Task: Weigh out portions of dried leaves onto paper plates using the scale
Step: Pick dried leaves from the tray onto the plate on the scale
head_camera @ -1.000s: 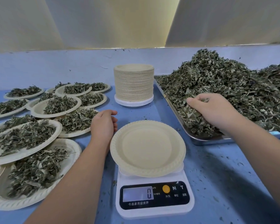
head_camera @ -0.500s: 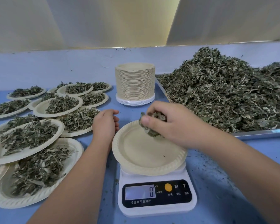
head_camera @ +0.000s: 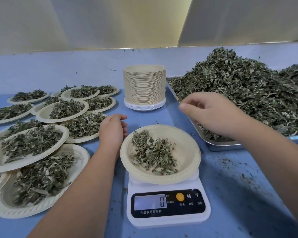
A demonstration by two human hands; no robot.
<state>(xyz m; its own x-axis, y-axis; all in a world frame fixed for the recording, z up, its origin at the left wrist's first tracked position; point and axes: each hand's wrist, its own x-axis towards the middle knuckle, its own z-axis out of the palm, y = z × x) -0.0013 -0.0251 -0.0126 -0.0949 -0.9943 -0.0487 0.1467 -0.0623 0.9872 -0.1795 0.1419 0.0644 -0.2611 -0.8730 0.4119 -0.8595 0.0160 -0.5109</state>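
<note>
- Scale [head_camera: 168, 203]: white body with a black panel, at 6 o'clock on the blue table [head_camera: 239, 194]. The display reads "0". Beside an orange button stand the letters "M" and "T". The line under the display reads "今选家用厨房秤"; the small captions under the buttons are too fine to read with certainty.
- Paper plate [head_camera: 187, 152]: cream with a ribbed rim, seated on the scale platform.
- Dried leaves [head_camera: 153, 153]: a loose grey-green portion of curled, crumbled leaves, lying left of the plate's centre.
- Left hand [head_camera: 113, 129]: at the plate's 9 o'clock, resting on the table, fingers loosely curled and grasping nothing.
- Right hand [head_camera: 212, 115]: at 1 o'clock over the tray [head_camera: 217, 144] edge and blurred, fingers slack, with nothing seen in them.
- Leaf heap [head_camera: 248, 93]: fills the tray at 2 o'clock.
- Plate stack [head_camera: 144, 86]: at 12 o'clock.
- Filled plates [head_camera: 29, 140]: overlapping, from 8 to 10 o'clock.
</note>
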